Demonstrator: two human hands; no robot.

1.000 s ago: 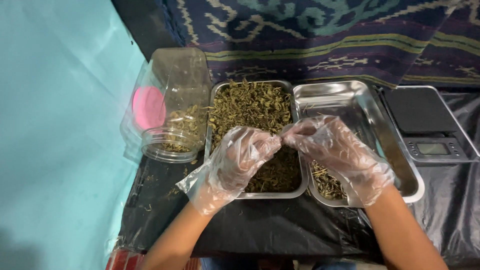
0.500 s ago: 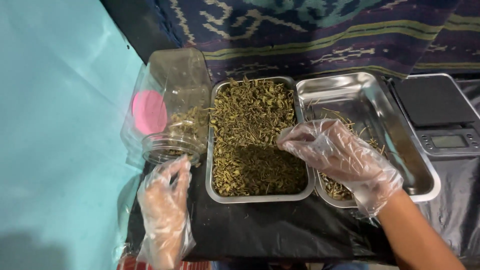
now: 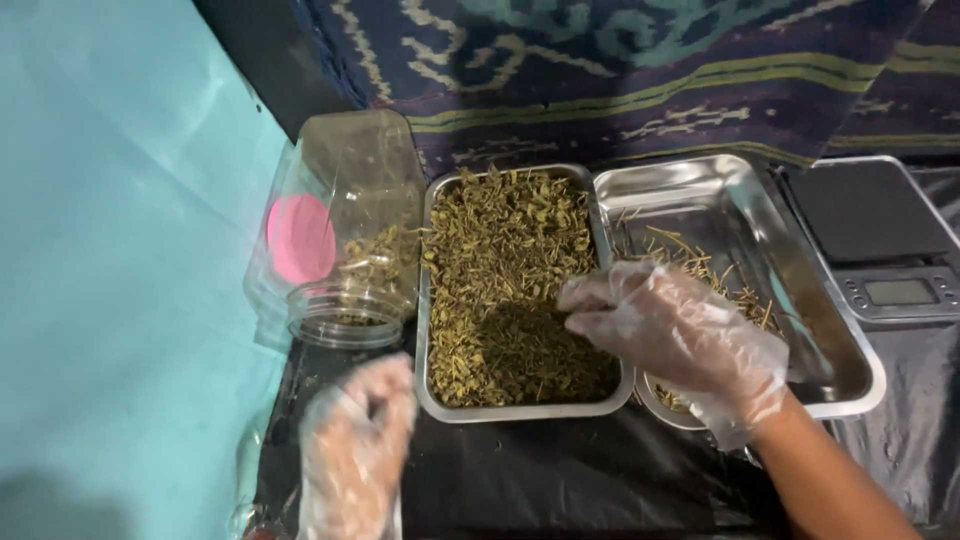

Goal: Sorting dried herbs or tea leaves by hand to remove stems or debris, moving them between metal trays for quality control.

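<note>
Black tabletop: herb tray (image 3: 500,290) under loosely open, empty right hand (image 3: 680,335); left hand (image 3: 355,450) blurred, unclear.

Right hand (image 3: 675,335) in a thin clear glove, centre-right of the frame, palm down, fingers loosely curled and pointing left, bare forearm running to the lower right corner, left hand (image 3: 355,450) also gloved, blurred, low at lower left, fingers loosely bent

The blurred, clear-gloved left hand (image 3: 352,450) is running off the bottom edge. The gloved right hand (image 3: 672,335) is hiding part of the shiny steel tray holding dry stems (image 3: 800,290).
</note>
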